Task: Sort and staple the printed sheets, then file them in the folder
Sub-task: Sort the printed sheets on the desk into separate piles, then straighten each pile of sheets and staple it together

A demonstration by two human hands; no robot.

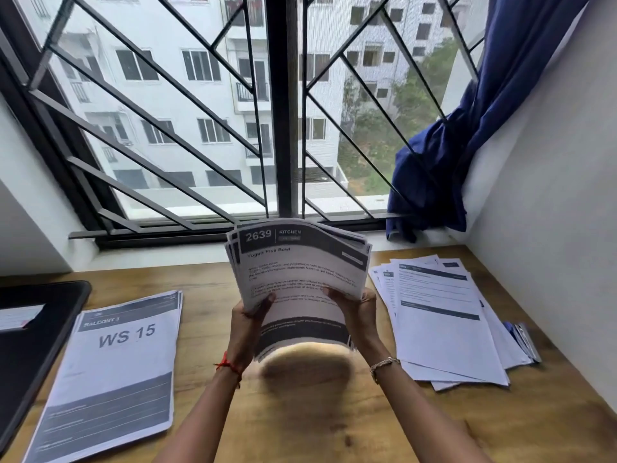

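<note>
Pinching the printed stack [300, 262] at its lower sides: left hand [248, 325] and right hand [359, 312], fingers [335, 294] curled onto the front sheet. Held upright above the counter [300, 426], top page headed 2639 KITCHEN. Flanked by 2 piles: WS 15 pile [123, 355] left, fanned pile [440, 315] right. Judged step: sorting. Next calls for reading the header, peeling off 1 sheet, laying it on the matching pile. Stapling, filing judged yet to come. Dark case [36, 329] far left, possibly the folder.
</note>
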